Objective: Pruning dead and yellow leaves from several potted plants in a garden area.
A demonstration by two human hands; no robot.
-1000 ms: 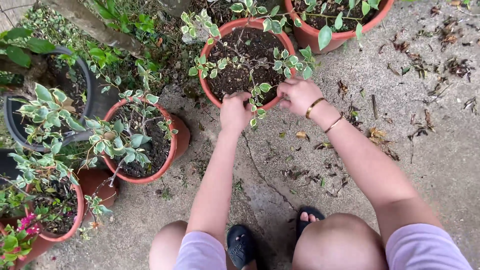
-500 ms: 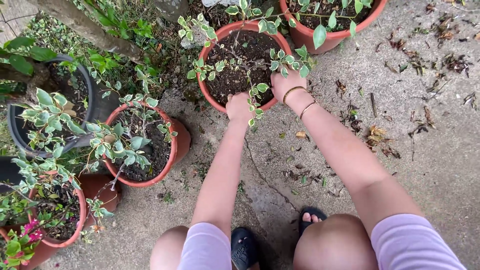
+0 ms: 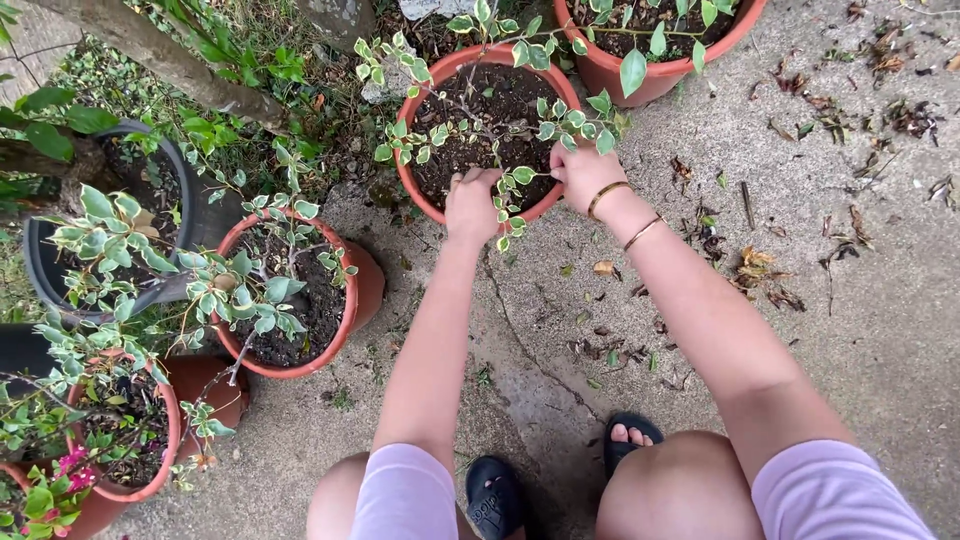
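Gripping terracotta pot [image 3: 437, 205] rim w/ left hand [image 3: 472, 205], right hand [image 3: 585, 175], variegated leaves [image 3: 512, 190] btwn.

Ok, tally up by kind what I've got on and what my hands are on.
Hands: 2, left hand and right hand
Gold bangles: 2, upper bangle and lower bangle, both on the right wrist
Black sandals: 2, left sandal and right sandal
Terracotta pot gripped at its rim: 1
Total: 7
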